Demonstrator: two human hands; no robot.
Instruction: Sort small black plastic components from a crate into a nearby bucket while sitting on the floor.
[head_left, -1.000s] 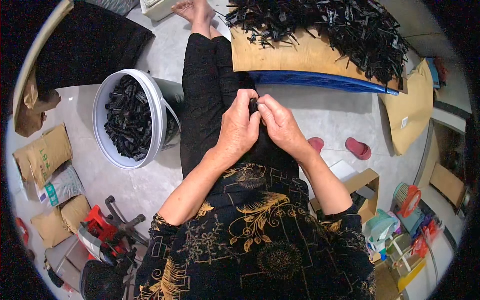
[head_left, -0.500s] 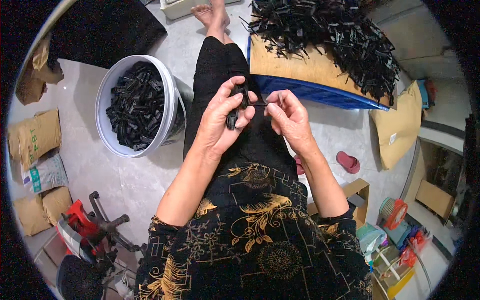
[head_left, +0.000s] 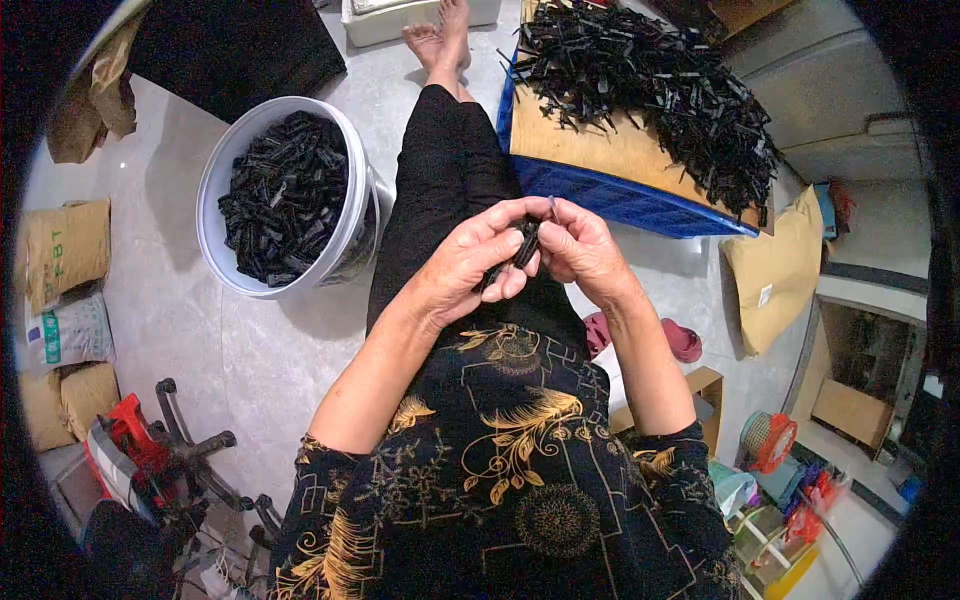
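My left hand (head_left: 470, 262) is closed around a few small black plastic parts (head_left: 526, 246) above my lap. Against those parts my right hand (head_left: 592, 255) is pressed, thumb and fingers pinched together. A thin greyish blade-like piece (head_left: 553, 208) sticks up between the right fingertips; its lower end is hidden. To the left stands a white bucket (head_left: 207, 205) holding many black plastic parts (head_left: 285, 200). A heap of black parts with thin stems (head_left: 650, 85) lies at the far right on a wooden board (head_left: 560, 145).
The board rests on a blue crate (head_left: 610, 200). Beyond it to the right leans a tan sack (head_left: 775, 270). Dark red slippers (head_left: 682, 340) lie by my right forearm. Sacks (head_left: 70, 250) and a wheeled chair base (head_left: 205, 440) stand at the left, an open cardboard box (head_left: 705, 400) at the right.
My right hand has moved left and in to meet my left hand, where it was apart with a thin dark stem between them. The view has shifted slightly.
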